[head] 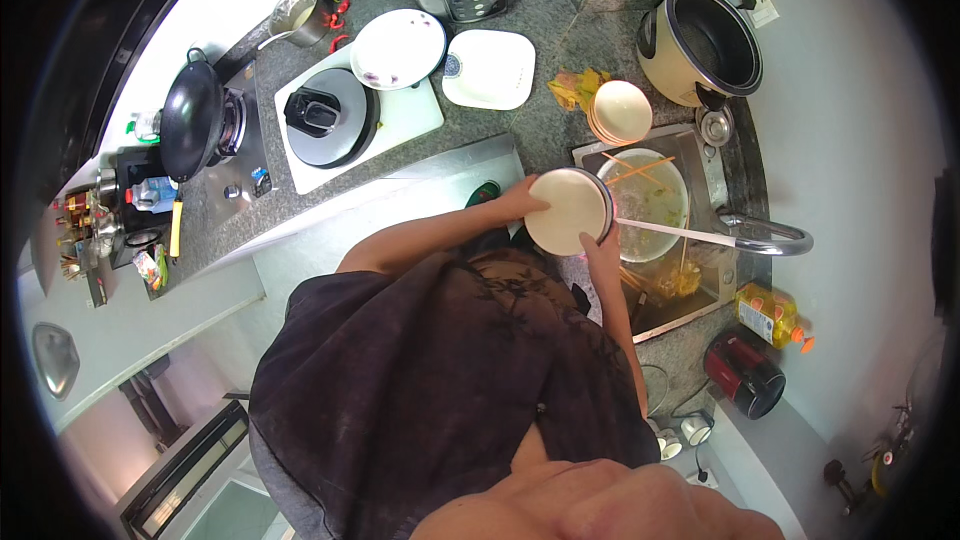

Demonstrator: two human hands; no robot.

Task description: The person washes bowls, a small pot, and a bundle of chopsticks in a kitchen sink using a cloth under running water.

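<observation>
Both my hands hold a round cream-white bowl or dish [566,211] near the sink's front edge. A dark blue edge shows along its right side; whether a second dish is stacked beneath cannot be told. My left hand [525,199] grips the left rim, thumb over the inside. My right hand [602,249] grips the lower right rim. From the curved metal faucet [780,241] a straight white strip, seemingly running water, reaches the dish's right edge. Behind lies a large white basin [649,199] in the steel sink [709,165], with water, green scraps and crossed chopsticks [637,169].
Stacked bowls [621,112] stand at the sink's far corner beside a cooker pot [709,45]. Dish soap [769,315] and a red-black appliance [744,373] sit to the right. A square plate [491,69], cutting board [420,109] and black wok [191,120] are leftward.
</observation>
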